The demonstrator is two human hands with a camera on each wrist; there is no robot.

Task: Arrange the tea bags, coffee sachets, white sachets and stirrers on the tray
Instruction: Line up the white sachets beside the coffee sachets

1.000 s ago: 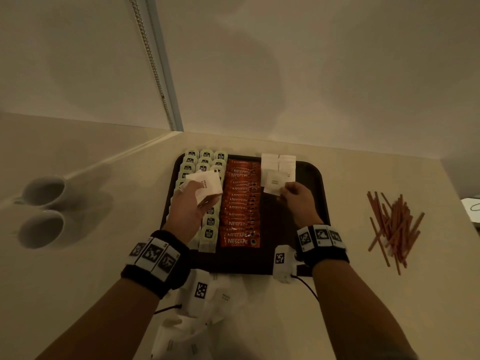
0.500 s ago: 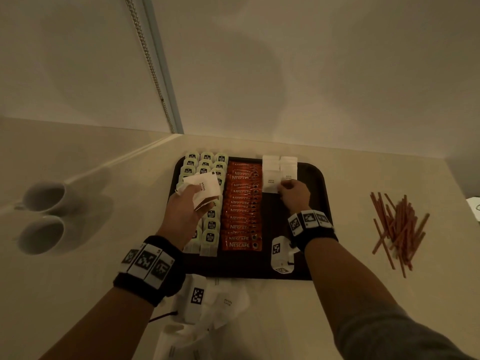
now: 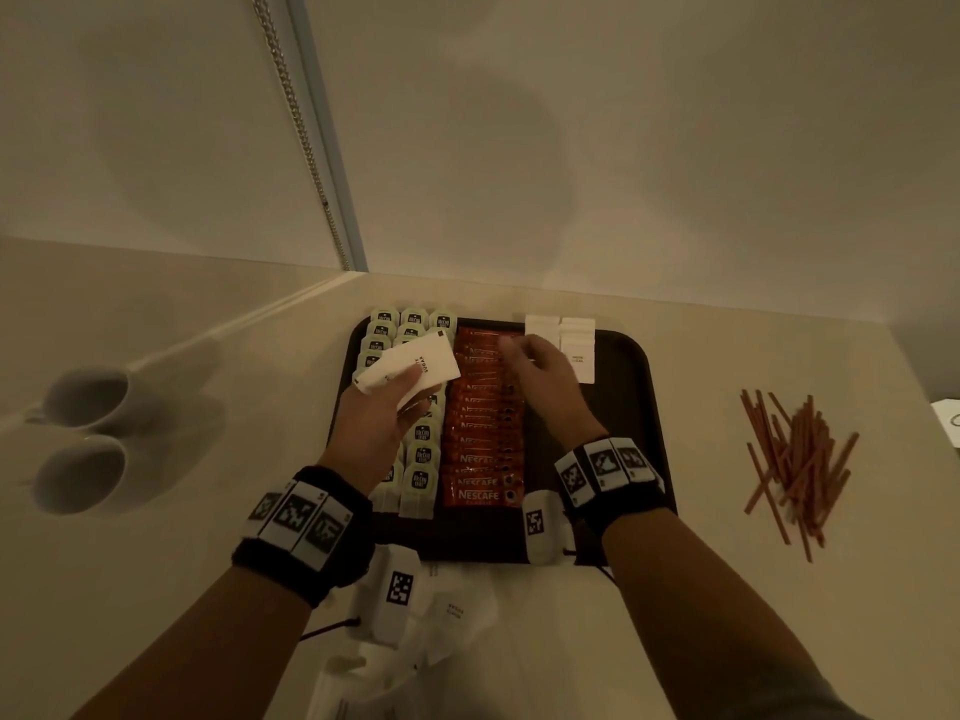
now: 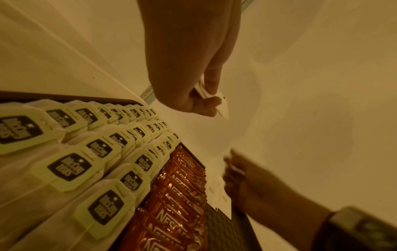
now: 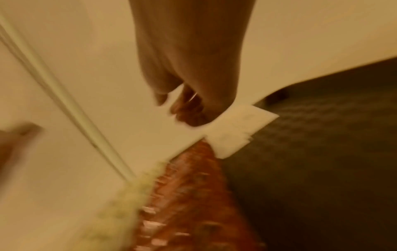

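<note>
Tray (image 3: 644, 407): dark, on the pale table (image 3: 753, 589); we read places from the head view with the tray centre as the clock hub.
Tea bags (image 3: 422, 446): done as far as we can see; three overlapping columns fill the 9 o'clock side, part hidden under our left hand.
Coffee sachets (image 3: 480, 459): done; one overlapping orange column runs 12 to 6 through the middle, just beside the tea bags.
White sachets on tray (image 3: 577, 356): only begun; two short columns at about 1 o'clock, their top edges overhanging the far rim. Dark tray floor lies bare below them toward 5 o'clock.
Left hand (image 3: 379, 423): fingers curled round a small stack of white sachets (image 3: 415, 363), held above the tea bags at about 10 o'clock; the top one reads "sugar".
Right hand (image 3: 545, 376): hovers over the top of the coffee column, at 12 o'clock, close to the held stack; fingers loosely bent. The wrist view is blurred, so we cannot tell whether they pinch anything.
Loose white sachets (image 3: 457, 610): more lie on the table off the near rim, at 6 to 7 o'clock, partly under our left wrist.
Stirrers (image 3: 795, 459): untouched heap on the table, well out at 3 o'clock, none on the tray.
Progress: we judge two of four kinds placed, white sachets under way, stirrers still to come.
</note>
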